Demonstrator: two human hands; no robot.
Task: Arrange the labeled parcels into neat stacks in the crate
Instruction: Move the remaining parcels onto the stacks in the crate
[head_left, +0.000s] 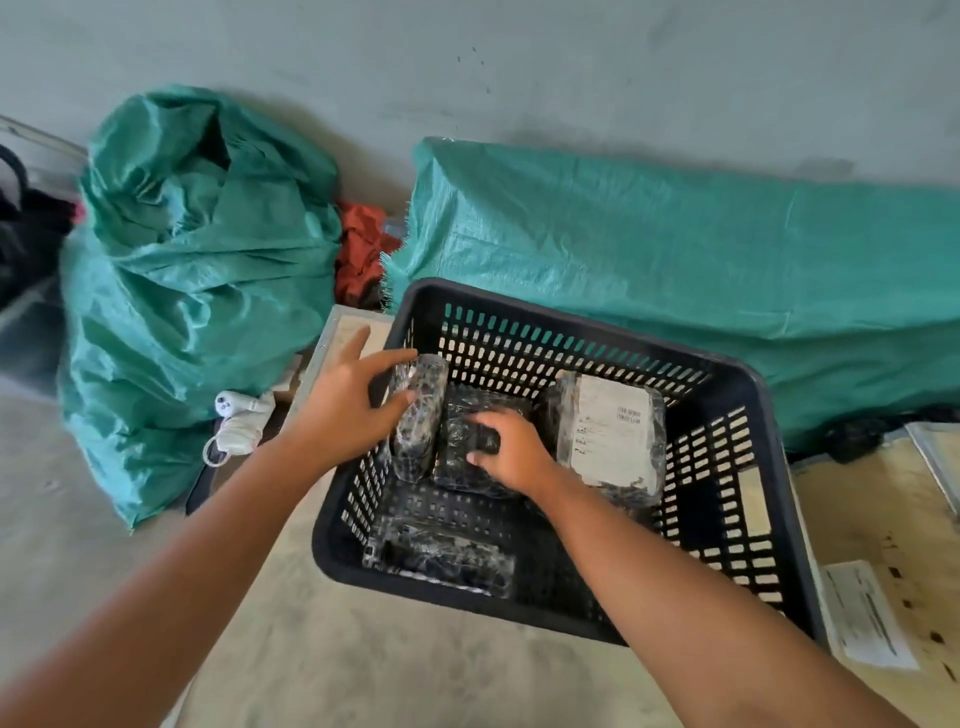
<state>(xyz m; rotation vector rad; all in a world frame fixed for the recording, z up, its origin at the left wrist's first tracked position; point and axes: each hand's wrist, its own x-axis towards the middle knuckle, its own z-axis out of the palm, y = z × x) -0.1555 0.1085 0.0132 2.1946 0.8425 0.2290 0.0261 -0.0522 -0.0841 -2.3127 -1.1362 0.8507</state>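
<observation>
A black slatted crate (727, 395) sits on a pale board on the floor. Inside, the left hand (343, 400) grips an upright wrapped parcel (420, 415) near the crate's far left corner, fingers curled around its top. The right hand (511, 449) presses down on a dark wrapped parcel (462, 441) just beside it in the middle, fingers closed over a small black item; what that item is cannot be told. A larger parcel with a white label (613, 426) leans against the far right side. Another wrapped parcel (441, 558) lies flat along the near left wall. Two green sacks (197, 249) rest beyond the crate by the wall.
</observation>
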